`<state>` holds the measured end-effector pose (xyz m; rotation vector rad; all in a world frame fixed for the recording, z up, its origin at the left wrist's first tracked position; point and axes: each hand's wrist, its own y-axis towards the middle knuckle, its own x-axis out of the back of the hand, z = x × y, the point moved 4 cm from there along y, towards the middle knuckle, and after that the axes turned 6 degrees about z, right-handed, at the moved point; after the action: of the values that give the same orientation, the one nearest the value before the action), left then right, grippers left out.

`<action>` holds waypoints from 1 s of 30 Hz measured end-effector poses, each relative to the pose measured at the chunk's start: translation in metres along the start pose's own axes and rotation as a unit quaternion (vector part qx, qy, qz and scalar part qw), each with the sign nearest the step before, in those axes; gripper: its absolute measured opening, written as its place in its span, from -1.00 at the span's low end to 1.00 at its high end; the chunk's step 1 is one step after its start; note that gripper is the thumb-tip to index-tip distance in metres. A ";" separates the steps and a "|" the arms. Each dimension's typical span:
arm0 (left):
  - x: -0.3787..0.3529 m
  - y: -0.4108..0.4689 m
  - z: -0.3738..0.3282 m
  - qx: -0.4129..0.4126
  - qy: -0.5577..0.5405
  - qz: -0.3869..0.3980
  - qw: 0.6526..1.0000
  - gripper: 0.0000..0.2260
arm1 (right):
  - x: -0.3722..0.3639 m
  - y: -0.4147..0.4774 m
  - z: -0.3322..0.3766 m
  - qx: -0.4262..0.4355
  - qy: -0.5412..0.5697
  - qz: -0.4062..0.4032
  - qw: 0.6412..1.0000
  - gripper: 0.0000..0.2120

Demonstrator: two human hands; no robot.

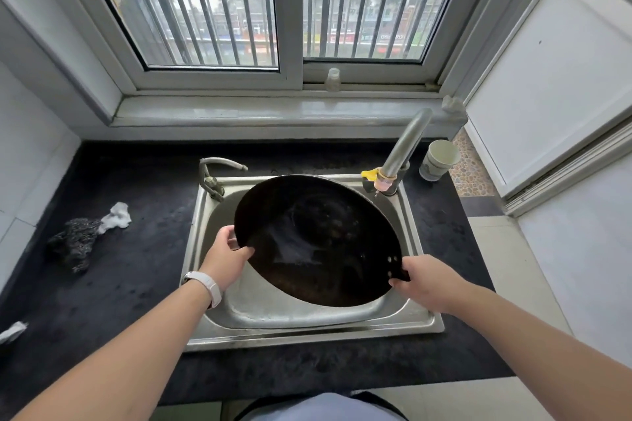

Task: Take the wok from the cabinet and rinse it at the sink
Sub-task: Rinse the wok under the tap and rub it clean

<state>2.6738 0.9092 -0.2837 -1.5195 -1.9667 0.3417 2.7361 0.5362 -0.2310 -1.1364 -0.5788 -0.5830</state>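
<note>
A round black wok is held tilted over the steel sink, with water moving across its inner surface. My left hand grips the wok's left rim. My right hand holds its right edge near the rivets, and the handle there is hidden by the hand. A curved tap stands at the sink's back left corner. A second tap with a yellow tag rises at the back right.
On the dark counter lie a dark scrubbing cloth with a white rag on the left. A paper cup stands at the back right. A small bottle sits on the window sill.
</note>
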 end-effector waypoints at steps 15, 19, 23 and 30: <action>0.007 -0.036 -0.008 -0.078 -0.078 -0.023 0.994 -0.66 | -0.004 -0.023 0.006 0.001 0.038 -0.005 0.999 -0.86; 0.024 -0.046 -0.022 -0.123 -0.073 -0.029 0.989 -0.67 | -0.002 -0.032 0.013 -0.001 0.075 -0.007 0.997 -0.87; 0.037 -0.054 -0.032 -0.158 -0.090 -0.025 0.983 -0.55 | -0.004 -0.044 0.025 0.002 0.111 0.008 0.994 -0.87; 0.059 -0.063 -0.023 -0.169 -0.143 -0.036 0.974 -0.58 | -0.012 -0.074 0.058 0.020 0.170 0.038 0.985 -0.89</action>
<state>2.6306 0.9416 -0.2128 -1.6746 -2.3990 0.2114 2.6695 0.5699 -0.1728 -0.9891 -0.2506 -0.6789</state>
